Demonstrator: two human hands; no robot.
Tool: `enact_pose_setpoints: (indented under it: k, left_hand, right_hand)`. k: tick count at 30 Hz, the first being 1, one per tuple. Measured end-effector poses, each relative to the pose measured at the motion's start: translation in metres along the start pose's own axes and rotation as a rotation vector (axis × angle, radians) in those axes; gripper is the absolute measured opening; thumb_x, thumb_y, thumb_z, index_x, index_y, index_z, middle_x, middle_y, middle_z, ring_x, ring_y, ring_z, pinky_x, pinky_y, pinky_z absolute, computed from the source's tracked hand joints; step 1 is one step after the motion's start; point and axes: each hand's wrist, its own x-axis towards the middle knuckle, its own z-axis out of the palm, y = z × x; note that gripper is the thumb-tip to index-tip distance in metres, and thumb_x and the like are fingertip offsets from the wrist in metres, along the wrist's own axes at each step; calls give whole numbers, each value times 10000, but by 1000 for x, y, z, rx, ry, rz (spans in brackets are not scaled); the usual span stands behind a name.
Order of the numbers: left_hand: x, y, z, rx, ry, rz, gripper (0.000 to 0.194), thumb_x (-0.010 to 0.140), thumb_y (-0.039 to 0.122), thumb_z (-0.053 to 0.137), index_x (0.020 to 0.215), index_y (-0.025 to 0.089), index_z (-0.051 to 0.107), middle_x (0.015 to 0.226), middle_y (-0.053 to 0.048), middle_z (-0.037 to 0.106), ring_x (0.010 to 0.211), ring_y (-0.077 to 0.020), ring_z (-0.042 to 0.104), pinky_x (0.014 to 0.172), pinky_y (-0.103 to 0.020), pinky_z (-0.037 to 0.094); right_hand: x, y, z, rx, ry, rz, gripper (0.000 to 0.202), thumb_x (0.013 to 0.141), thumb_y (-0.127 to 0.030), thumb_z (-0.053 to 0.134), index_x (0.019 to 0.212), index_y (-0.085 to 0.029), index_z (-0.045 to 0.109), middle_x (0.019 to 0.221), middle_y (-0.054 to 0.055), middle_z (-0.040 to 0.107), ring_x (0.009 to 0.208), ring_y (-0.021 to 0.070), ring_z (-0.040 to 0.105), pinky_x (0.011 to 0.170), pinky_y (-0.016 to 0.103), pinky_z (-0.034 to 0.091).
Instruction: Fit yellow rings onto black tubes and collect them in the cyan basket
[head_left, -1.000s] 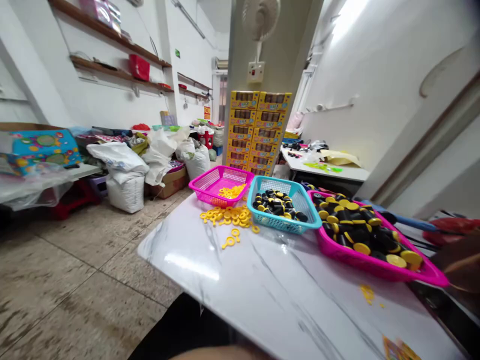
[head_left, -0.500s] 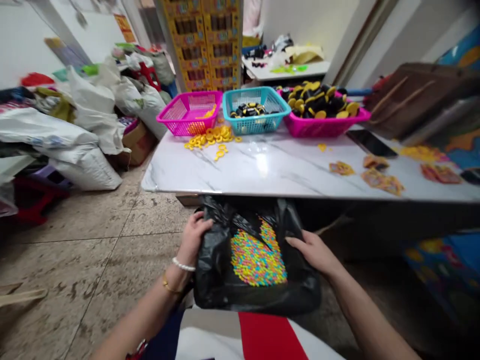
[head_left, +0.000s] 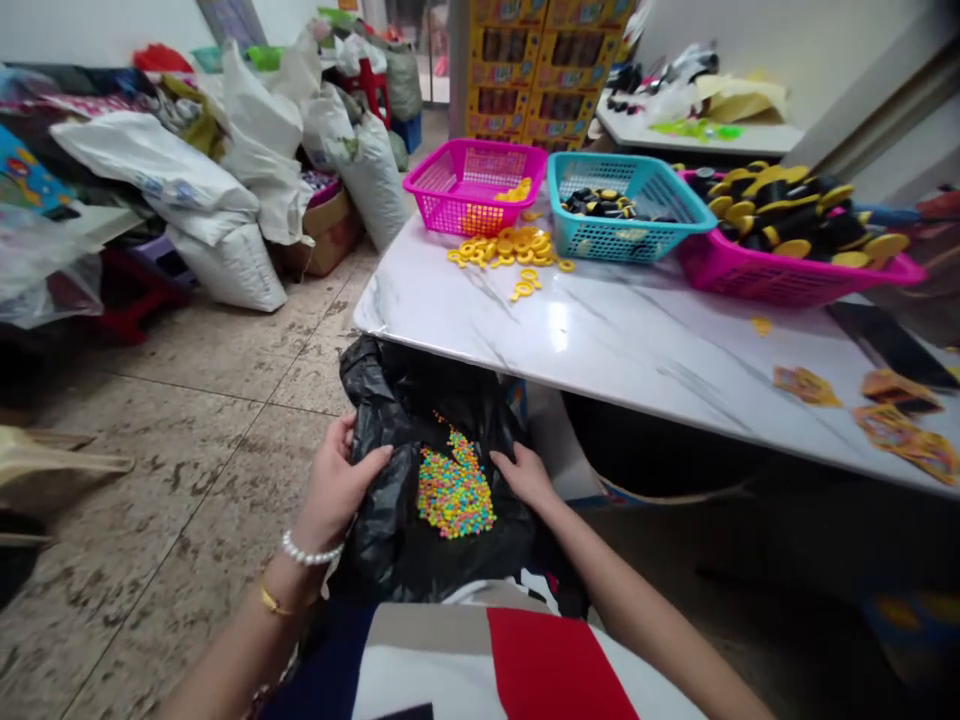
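A black plastic bag (head_left: 382, 540) lies open over my lap, below the table's front edge. Small multicoloured beads (head_left: 456, 492) form a heap inside it. My left hand (head_left: 339, 480) grips the bag's left side, thumb on the inner face; a white bead bracelet is on that wrist. On the other side my right hand (head_left: 525, 474) pinches the bag's right edge. The fingers behind the plastic are partly hidden.
On the marbled table (head_left: 600, 350) stand a pink basket (head_left: 476, 185), a blue basket (head_left: 630, 205) and a pink basket (head_left: 795, 280) of black and yellow pieces. Yellow rings (head_left: 506, 248) lie in front. White sacks (head_left: 225, 260) stand at the left.
The view has turned to the right-hand side's opposite, so the table appears farther right. The bag and both hands have shifted left in view, and the bag's far end now rises at the table's corner.
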Motion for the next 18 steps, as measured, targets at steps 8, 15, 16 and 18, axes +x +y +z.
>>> enact_pose_setpoints:
  k: [8, 15, 16, 18]
  left_hand:
    - [47, -21, -78, 109, 58, -330, 384, 494, 227, 771, 830, 164, 596, 674, 13, 647, 589, -159, 569, 539, -242, 470]
    - [148, 45, -71, 863, 232, 25, 684, 561, 364, 840, 1124, 111, 546, 1123, -14, 582, 1139, -236, 483, 958, -370, 389]
    - [158, 51, -66, 781, 138, -97, 648, 581, 334, 834, 1107, 78, 555, 1098, -23, 595, 1127, -241, 497, 943, -388, 402]
    - [167, 55, -59, 669, 19, -212, 540, 567, 276, 841, 971, 8, 604, 937, -35, 652, 987, -236, 588, 840, -386, 472]
  right_hand:
    - [-3, -39, 12, -78, -8, -40, 216, 854, -291, 467, 1009, -182, 571, 894, 88, 689, 808, 239, 638, 693, 286, 427]
    - [15, -54, 17, -109, -101, -136, 226, 835, -300, 510, 997, -169, 599, 896, 92, 678, 827, 233, 631, 728, 297, 431]
    - [18, -55, 14, -103, -108, -161, 248, 834, -332, 527, 995, -164, 612, 971, 110, 668, 897, 246, 621, 780, 314, 432]
    - [18, -55, 3, -84, -119, -216, 362, 813, -430, 575, 1037, -150, 626, 1184, 151, 594, 1088, 278, 554, 911, 351, 403]
